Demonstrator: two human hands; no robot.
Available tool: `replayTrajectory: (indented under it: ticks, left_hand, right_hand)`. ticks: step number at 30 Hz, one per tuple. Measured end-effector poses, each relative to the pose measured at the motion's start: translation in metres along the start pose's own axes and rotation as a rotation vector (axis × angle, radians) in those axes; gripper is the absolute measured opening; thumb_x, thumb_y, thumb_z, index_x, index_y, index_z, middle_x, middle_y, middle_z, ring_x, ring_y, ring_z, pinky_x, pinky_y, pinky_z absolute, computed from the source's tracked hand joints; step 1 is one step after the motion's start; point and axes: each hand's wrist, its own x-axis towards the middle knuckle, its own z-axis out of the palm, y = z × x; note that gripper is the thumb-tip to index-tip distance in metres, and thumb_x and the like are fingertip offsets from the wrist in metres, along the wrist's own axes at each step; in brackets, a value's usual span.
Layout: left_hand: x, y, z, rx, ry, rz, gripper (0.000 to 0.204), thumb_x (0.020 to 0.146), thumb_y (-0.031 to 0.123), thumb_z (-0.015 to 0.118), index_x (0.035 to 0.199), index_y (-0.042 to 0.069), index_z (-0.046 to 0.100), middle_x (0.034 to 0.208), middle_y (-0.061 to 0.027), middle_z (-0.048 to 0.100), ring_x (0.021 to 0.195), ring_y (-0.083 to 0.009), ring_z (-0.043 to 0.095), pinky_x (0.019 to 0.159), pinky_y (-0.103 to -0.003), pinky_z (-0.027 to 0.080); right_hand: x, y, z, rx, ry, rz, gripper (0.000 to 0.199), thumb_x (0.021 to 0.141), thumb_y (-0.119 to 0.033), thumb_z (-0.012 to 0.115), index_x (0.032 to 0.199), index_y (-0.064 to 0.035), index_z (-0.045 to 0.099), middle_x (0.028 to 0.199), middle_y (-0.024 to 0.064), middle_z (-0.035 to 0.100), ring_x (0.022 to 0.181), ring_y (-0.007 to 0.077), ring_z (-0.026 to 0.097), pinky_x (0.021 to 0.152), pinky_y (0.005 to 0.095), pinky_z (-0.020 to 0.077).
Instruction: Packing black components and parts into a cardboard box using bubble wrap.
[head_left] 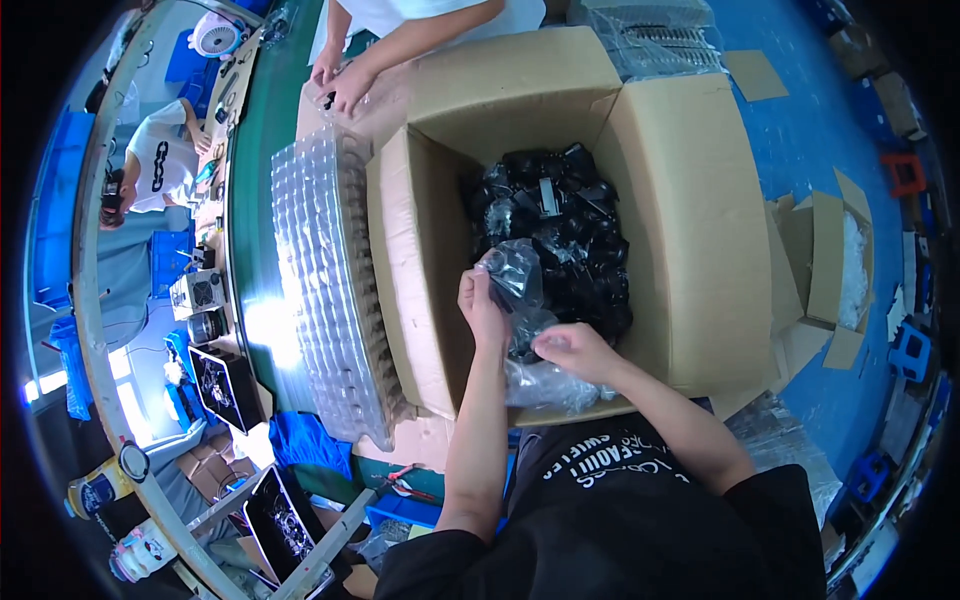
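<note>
A large open cardboard box (690, 230) stands before me, filled with several small black parts in clear plastic bags (560, 220). My left hand (482, 305) pinches the top of one clear bag (515, 275) holding a black part, just above the pile near the box's front wall. My right hand (578, 350) grips the lower end of the same bag. Crumpled clear plastic (550, 385) lies under my hands at the box's near edge.
A tall stack of clear plastic trays (325, 290) lies left of the box on a green conveyor belt (250, 200). Another person's hands (340, 80) work at the far side. A smaller open carton (830, 270) sits on the blue floor at right. Red-handled pliers (405, 485) lie near my left elbow.
</note>
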Motion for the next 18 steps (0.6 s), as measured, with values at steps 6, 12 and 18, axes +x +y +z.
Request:
replayTrajectory:
  ticks: [6,12,18]
  left_hand:
    - [-0.015,0.020,0.029,0.114,-0.308,-0.086,0.017,0.090,0.015,0.049,0.078,0.004,0.052,0.102,-0.0135,0.063,0.085,-0.0141,0.054,0.081,-0.023,0.040]
    - [-0.013,0.010,0.036,0.294,-0.530,-0.146,0.017,0.090,0.014,0.049,0.078,0.003,0.053,0.097,-0.0142,0.064,0.080,-0.0133,0.054,0.076,-0.022,0.042]
    - [-0.011,-0.016,0.044,0.365,-0.209,-0.018,0.023,0.092,0.023,0.047,0.084,0.004,0.057,0.094,-0.0133,0.064,0.076,-0.0139,0.056,0.076,-0.024,0.043]
  right_hand:
    - [0.019,-0.018,-0.030,-0.231,0.493,-0.189,0.035,0.083,-0.031,0.056,0.079,0.0022,0.065,0.064,0.0126,0.063,0.058,0.0266,0.058,0.061,0.0329,0.0472]
    - [0.009,-0.055,-0.041,-0.823,0.108,0.082,0.043,0.085,-0.036,0.051,0.073,0.0033,0.064,0.065,0.0192,0.062,0.058,0.0373,0.058,0.060,0.0415,0.0480]
    - [0.021,-0.047,-0.047,-1.071,0.207,0.067,0.044,0.086,-0.034,0.046,0.069,0.0026,0.063,0.065,0.0220,0.061,0.059,0.0411,0.057,0.058,0.0466,0.0463]
